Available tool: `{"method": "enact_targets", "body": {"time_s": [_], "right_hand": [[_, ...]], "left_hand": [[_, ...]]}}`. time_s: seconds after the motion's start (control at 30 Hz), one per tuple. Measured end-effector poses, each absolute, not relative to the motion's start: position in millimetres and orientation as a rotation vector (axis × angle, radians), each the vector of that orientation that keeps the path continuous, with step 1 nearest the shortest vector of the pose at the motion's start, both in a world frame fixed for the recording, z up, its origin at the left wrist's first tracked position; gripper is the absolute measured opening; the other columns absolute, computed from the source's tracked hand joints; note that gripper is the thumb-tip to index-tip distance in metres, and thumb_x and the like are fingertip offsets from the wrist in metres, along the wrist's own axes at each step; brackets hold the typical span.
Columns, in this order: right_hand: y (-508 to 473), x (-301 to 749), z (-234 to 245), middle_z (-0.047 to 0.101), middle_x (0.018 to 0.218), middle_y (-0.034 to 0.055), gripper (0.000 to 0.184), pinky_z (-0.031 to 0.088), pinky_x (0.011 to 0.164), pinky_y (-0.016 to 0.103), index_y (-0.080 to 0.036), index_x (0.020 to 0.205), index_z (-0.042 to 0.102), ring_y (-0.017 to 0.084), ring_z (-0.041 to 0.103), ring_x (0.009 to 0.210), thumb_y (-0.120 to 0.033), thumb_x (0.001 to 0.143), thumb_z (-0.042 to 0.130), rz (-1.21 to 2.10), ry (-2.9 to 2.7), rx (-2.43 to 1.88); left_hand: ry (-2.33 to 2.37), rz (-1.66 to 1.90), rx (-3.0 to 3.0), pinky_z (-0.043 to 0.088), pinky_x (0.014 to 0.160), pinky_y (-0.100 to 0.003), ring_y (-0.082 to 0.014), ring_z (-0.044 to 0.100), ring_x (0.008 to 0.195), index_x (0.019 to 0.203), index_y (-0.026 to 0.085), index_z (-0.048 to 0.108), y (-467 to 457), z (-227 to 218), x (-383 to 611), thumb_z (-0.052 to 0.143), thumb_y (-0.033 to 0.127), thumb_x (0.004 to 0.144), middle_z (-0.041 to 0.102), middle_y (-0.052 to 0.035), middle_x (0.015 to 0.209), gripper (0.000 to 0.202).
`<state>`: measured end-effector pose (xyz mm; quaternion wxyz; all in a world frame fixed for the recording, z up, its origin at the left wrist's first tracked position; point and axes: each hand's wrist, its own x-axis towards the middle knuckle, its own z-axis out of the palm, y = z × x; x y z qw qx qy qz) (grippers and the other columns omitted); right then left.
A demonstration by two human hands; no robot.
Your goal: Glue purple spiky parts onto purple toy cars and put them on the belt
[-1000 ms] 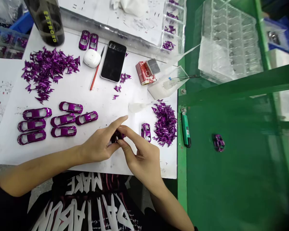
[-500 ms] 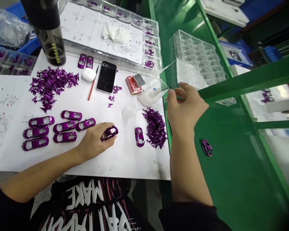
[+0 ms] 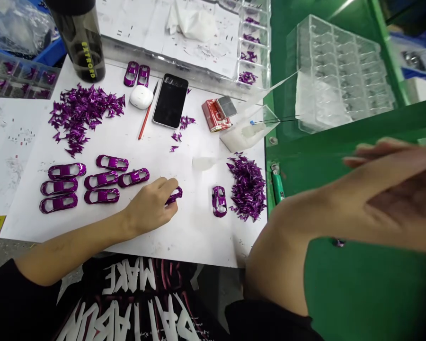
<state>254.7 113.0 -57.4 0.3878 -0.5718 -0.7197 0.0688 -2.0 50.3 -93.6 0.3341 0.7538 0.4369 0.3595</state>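
My left hand (image 3: 154,206) is closed around a small purple toy car body (image 3: 174,195), held just above or on the white paper; the fingers hide most of it. Over the green bench at the right, my right hand (image 3: 386,199) is raised close to the camera. It is smeared by motion and partly cut off by the frame edge, so whether it holds anything is unclear. A single purple car body (image 3: 219,201) lies beside a heap of small purple pointed parts (image 3: 247,188). Thin dark rods (image 3: 284,120) rest across a translucent bag or sheet (image 3: 239,137).
Several car bodies (image 3: 62,202) lie at left, below another purple parts heap (image 3: 87,111). Behind are a bottle (image 3: 90,57), phone (image 3: 170,100), white case (image 3: 141,97), red pencil (image 3: 144,123) and red box (image 3: 213,116). A clear compartment tray (image 3: 348,71) stands at right.
My right hand has left the thin rods and swung right and toward the camera. My left hand keeps its grip on the car body, now more covered by fingers. The view has shifted.
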Motion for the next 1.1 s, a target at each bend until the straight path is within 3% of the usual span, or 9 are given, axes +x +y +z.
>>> {"method": "enact_targets", "body": {"time_s": [0.13,0.3,0.4,0.67,0.83,1.1], "right_hand": [[70.0,208.2,-61.6,0.074,0.096,0.0088,0.029,0.063,0.075,0.038,-0.017,0.119,0.071,0.024,0.075,0.089,-0.034,0.097,0.069,0.217,-1.747,-1.387],[58.4,169.2,-67.4,0.074,0.095,0.0031,0.038,0.063,0.065,0.031,-0.021,0.126,0.070,0.018,0.075,0.076,-0.006,0.090,0.069,0.077,-1.581,-1.128],[59.4,164.9,-67.5,0.075,0.094,0.0019,0.045,0.060,0.059,0.027,-0.020,0.125,0.071,0.016,0.074,0.074,0.002,0.086,0.068,0.090,-1.588,-1.123],[58.8,164.0,-66.9,0.076,0.096,0.0011,0.049,0.061,0.061,0.030,-0.025,0.127,0.072,0.017,0.075,0.076,0.002,0.086,0.069,0.131,-1.556,-1.152],[59.9,157.9,-65.6,0.074,0.097,0.0034,0.048,0.064,0.063,0.034,-0.025,0.128,0.073,0.018,0.075,0.078,0.002,0.089,0.066,0.118,-1.458,-1.076],[58.1,156.7,-74.7,0.074,0.099,0.0031,0.048,0.065,0.069,0.034,-0.026,0.131,0.070,0.018,0.076,0.082,-0.001,0.090,0.067,0.118,-1.523,-1.107]], "left_hand": [[1.172,0.892,1.988,0.040,0.057,-0.026,-0.0135,0.048,0.067,0.100,0.015,0.054,49.4,-90.6,0.8,0.048,0.005,0.083,0.051,-0.0007,0.080,0.020],[1.190,0.812,1.976,0.048,0.064,-0.029,-0.0160,0.055,0.073,0.104,0.014,0.054,50.5,-86.1,0.6,0.050,0.007,0.088,0.055,-0.0017,0.084,0.018],[1.190,0.777,1.972,0.050,0.066,-0.031,-0.0170,0.057,0.076,0.106,0.014,0.054,51.0,-85.1,-0.5,0.051,0.008,0.088,0.056,-0.0023,0.086,0.019],[1.169,0.811,1.886,0.048,0.064,-0.027,-0.0152,0.057,0.072,0.103,0.014,0.057,54.0,-83.9,-1.9,0.057,0.009,0.089,0.060,-0.0028,0.085,0.015],[1.142,0.801,1.562,0.042,0.054,-0.022,-0.0097,0.050,0.054,0.093,0.016,0.055,57.7,-75.9,-2.8,0.071,0.019,0.088,0.057,0.0043,0.068,0.017],[1.142,0.804,1.514,0.038,0.051,-0.020,-0.0078,0.048,0.051,0.092,0.017,0.053,58.3,-73.6,-2.5,0.069,0.022,0.088,0.056,0.0057,0.065,0.018]]}}
